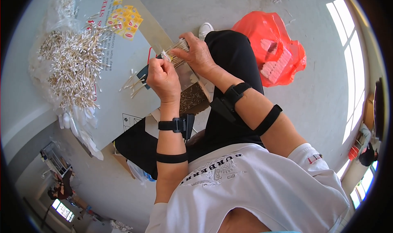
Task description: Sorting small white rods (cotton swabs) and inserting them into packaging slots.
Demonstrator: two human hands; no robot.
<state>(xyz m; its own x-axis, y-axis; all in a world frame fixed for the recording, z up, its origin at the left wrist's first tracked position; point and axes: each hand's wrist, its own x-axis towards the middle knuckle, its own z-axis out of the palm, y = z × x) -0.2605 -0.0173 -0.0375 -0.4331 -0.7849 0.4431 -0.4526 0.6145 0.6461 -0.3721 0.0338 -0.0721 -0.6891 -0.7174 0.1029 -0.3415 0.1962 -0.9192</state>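
Note:
My right hand (pixel 198 55) is wrapped around a pack of cotton swabs (pixel 177 61), its thumb lying across the sticks. Against the pack's left end, my left hand (pixel 163 79) is closed in a pinch at a crumpled whitish tip that looks like clear plastic. A bit of yellow shows there; the fingertips' exact hold is partly hidden. Beside my left hand, several loose cotton swabs (pixel 132 85) lie by a dark flat piece (pixel 143 74) at the table's edge. A large heap of cotton swabs (pixel 75 63) spreads over the left of the table.
Yellow-and-white labels (pixel 127 20) lie on the grey table (pixel 118 65) at the far side. An open box (pixel 195 98) holding many sticks sits below my hands. On the floor at right, a red plastic bag (pixel 292 49) contains pinkish-white packs. Clear plastic bags (pixel 84 120) hang at the table's near-left edge.

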